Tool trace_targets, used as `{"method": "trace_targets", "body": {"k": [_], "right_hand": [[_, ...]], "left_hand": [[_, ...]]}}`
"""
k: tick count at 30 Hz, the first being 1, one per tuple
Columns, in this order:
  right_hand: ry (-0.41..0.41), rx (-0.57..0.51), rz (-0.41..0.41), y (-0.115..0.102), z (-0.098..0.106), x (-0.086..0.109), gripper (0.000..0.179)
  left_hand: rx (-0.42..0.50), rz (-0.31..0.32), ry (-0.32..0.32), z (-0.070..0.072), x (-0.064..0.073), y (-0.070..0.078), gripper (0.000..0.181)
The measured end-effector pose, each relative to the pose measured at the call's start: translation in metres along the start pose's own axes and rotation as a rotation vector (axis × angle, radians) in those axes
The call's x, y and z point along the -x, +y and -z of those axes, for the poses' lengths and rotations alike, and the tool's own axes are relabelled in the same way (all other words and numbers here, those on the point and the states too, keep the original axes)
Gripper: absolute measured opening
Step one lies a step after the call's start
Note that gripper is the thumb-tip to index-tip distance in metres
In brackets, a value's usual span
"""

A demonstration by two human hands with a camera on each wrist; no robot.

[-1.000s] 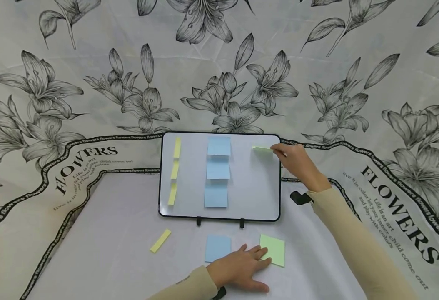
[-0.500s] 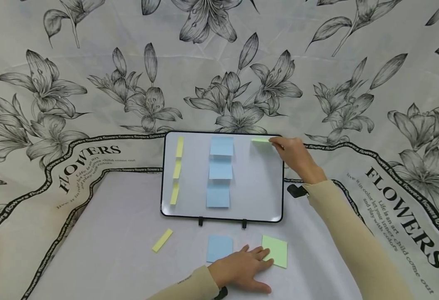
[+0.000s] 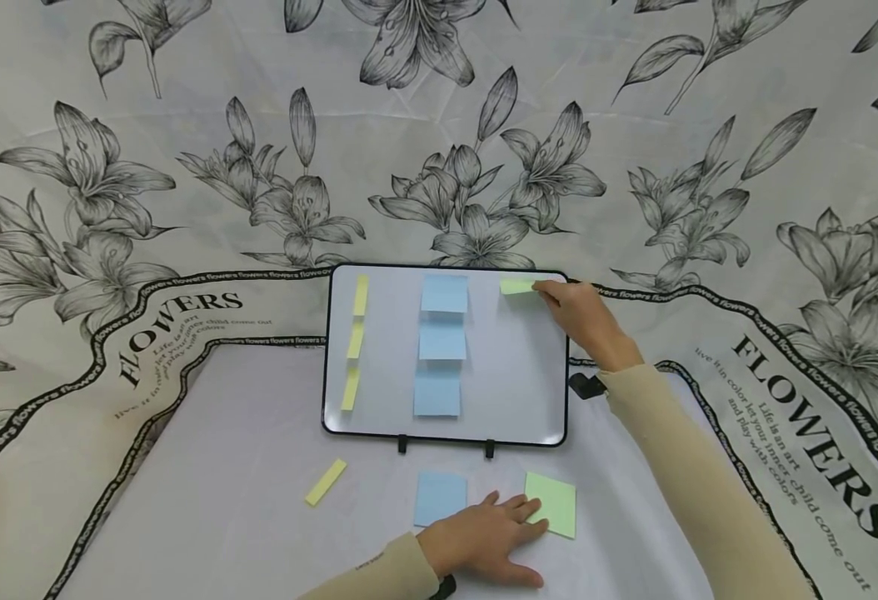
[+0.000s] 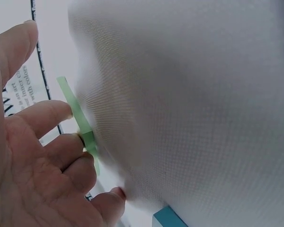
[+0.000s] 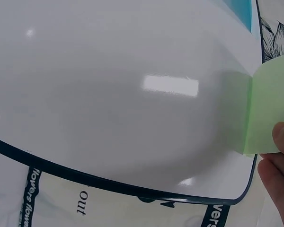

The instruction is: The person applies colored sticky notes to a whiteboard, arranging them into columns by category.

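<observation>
The whiteboard has a smooth, glossy face with bright light reflections. The green sticky note, green sticky pad and blue sticky notes are matt paper. The worktop cloth shows a fine weave; the floral backdrop is printed, lightly creased fabric.

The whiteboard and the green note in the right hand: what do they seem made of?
The whiteboard: glossy white, probably coated metal or plastic; it reflects bright light patches, but its core is hidden. The green note: apparently thin matte paper, as it bends without shine.
</observation>
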State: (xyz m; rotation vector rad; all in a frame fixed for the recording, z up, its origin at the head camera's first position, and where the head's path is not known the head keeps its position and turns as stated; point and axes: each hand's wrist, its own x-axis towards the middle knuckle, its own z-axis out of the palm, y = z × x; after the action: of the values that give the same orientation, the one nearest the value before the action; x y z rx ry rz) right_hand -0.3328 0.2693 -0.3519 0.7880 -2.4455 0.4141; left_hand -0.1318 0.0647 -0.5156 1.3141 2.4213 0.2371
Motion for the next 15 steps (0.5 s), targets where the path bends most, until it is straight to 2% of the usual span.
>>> {"method": "trace_targets", "body": {"k": [6,9,15], "right_hand": [[0.005,0.005,0.031,0.003,-0.017,0.012,0.021],[0.02,0.043,0.064,0.003,-0.026,0.018,0.019],[0.058,0.124,0.158,0.005,-0.04,0.029,0.022]], "left_hand": [[-0.027,-0.008,0.008,0.0,-0.002,0.0,0.071],[-0.087,-0.034,0.033,0.002,-0.002,-0.001,0.068],[-0.269,-0.096,0.102,0.006,-0.004,-0.004,0.063]]}}
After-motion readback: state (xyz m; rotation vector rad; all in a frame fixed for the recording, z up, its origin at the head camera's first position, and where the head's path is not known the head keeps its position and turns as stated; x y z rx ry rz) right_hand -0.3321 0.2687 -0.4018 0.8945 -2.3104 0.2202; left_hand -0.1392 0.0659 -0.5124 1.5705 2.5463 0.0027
